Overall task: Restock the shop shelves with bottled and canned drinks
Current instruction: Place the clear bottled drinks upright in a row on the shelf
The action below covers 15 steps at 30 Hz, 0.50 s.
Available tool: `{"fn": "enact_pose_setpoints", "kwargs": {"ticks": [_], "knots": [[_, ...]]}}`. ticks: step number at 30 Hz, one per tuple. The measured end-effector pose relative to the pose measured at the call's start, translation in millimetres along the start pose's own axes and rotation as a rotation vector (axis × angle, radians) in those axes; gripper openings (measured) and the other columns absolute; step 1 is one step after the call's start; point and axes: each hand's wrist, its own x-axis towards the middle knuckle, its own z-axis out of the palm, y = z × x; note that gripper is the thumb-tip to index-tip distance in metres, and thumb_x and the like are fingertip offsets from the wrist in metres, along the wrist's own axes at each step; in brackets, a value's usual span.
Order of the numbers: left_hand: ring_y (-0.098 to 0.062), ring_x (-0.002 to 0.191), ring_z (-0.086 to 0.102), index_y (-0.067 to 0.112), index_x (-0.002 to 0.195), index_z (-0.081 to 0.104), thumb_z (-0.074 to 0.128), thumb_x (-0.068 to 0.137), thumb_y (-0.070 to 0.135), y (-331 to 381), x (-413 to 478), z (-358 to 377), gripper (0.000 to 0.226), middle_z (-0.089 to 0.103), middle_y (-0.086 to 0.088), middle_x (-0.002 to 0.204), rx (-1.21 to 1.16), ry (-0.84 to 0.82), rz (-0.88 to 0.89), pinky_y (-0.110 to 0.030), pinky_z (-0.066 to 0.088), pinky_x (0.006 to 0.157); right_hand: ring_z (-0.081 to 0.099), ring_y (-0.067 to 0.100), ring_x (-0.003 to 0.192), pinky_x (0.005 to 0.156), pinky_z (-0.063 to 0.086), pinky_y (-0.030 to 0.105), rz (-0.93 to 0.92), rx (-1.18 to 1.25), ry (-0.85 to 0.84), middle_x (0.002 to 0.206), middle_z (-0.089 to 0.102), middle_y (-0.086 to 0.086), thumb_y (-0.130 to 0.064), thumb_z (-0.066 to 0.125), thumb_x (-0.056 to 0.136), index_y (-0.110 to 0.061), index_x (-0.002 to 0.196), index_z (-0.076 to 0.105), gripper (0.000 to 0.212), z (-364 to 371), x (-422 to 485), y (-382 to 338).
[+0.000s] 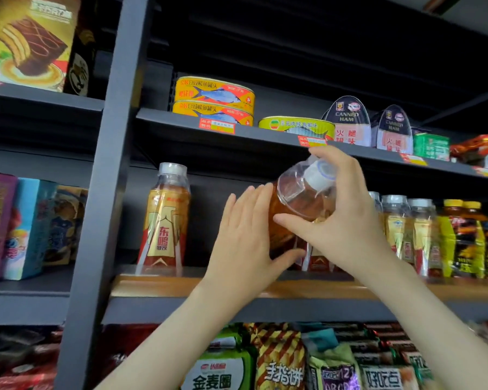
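- Gripping the neck end, the right hand point(347, 218) curls over the clear plastic bottle of amber drink point(290, 201). Its fingers wrap across the transparent dome cap and the thumb lies across the front of the shoulder: clamped firmly on it.
- The left hand point(245, 237) lies flat, fingers straight and together against the bottle's left flank. The thumb stretches beneath the body, pressing rather than wrapping.
- The bottle sits between both hands at centre frame, tilted so its cap leans toward the camera and to the right. Its base is down by the wood-fronted middle shelf point(166, 287); the hands cover the base, so I cannot tell whether it touches the shelf.
- Left of centre, one matching bottle with a gold-and-red label point(165, 220) stands upright on that shelf, well apart from the hands.
- Right of the hands comes a row of like bottles point(400, 232), then dark bottles with yellow caps point(462, 235).
- On the upper shelf are stacked yellow fish tins point(214, 99) and canned-ham tins point(348, 122).
- Along the bottom of the frame are bright snack packets point(279, 361).
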Motion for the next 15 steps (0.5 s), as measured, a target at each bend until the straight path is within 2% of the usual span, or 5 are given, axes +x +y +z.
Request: {"fn": "enact_pose_setpoints", "kwargs": {"ticks": [2, 5, 7, 11, 15], "knots": [[-0.018, 0.117, 0.053, 0.01, 0.142, 0.035, 0.069, 0.079, 0.045, 14.7, -1.5, -0.2, 0.079, 0.053, -0.003, 0.129, -0.235, -0.008, -0.075, -0.043, 0.047, 0.098, 0.039, -0.019, 0.112, 0.085, 0.039, 0.001, 0.016, 0.042, -0.023, 0.122, 0.037, -0.02, -0.037, 0.086, 0.065, -0.043, 0.13, 0.029, 0.086, -11.8, -9.0, -8.2], [-0.013, 0.114, 0.054, 0.013, 0.146, 0.029, 0.067, 0.074, 0.042, 34.9, -17.1, -2.6, 0.086, 0.052, 0.003, 0.128, -0.339, -0.037, -0.084, -0.035, 0.05, 0.089, 0.047, -0.005, 0.112, 0.084, 0.043, 0.007, 0.044, 0.078, -0.054, 0.126, 0.038, -0.023, -0.044, 0.079, 0.066, -0.041, 0.129, 0.032, 0.078, -22.9, -24.4, -12.8], [-0.007, 0.116, 0.054, 0.026, 0.146, 0.022, 0.069, 0.074, 0.04, 49.3, -29.6, -5.6, 0.087, 0.051, 0.012, 0.13, -0.428, -0.093, -0.124, -0.029, 0.051, 0.088, 0.052, 0.004, 0.11, 0.083, 0.047, 0.014, 0.055, 0.141, -0.081, 0.123, 0.041, -0.021, -0.046, 0.072, 0.072, -0.039, 0.127, 0.034, 0.067, -25.3, -33.7, -14.6], [0.008, 0.107, 0.057, 0.062, 0.128, 0.016, 0.077, 0.075, 0.035, 72.0, -53.6, -13.6, 0.085, 0.055, 0.026, 0.119, -0.629, -0.135, -0.261, -0.012, 0.049, 0.081, 0.06, 0.012, 0.098, 0.077, 0.053, 0.024, 0.161, 0.392, -0.145, 0.111, 0.05, -0.019, -0.036, 0.065, 0.081, -0.038, 0.122, 0.037, 0.05, -22.2, -55.6, -21.7], [0.002, 0.098, 0.064, 0.045, 0.134, 0.031, 0.079, 0.076, 0.03, 75.7, -91.5, -13.7, 0.077, 0.064, 0.022, 0.11, -0.821, -0.285, -0.466, -0.016, 0.052, 0.079, 0.062, 0.009, 0.092, 0.074, 0.055, 0.026, 0.342, 0.592, -0.23, 0.103, 0.057, -0.012, -0.033, 0.064, 0.082, -0.039, 0.121, 0.04, 0.046, -12.7, -90.7, -24.1]]}}
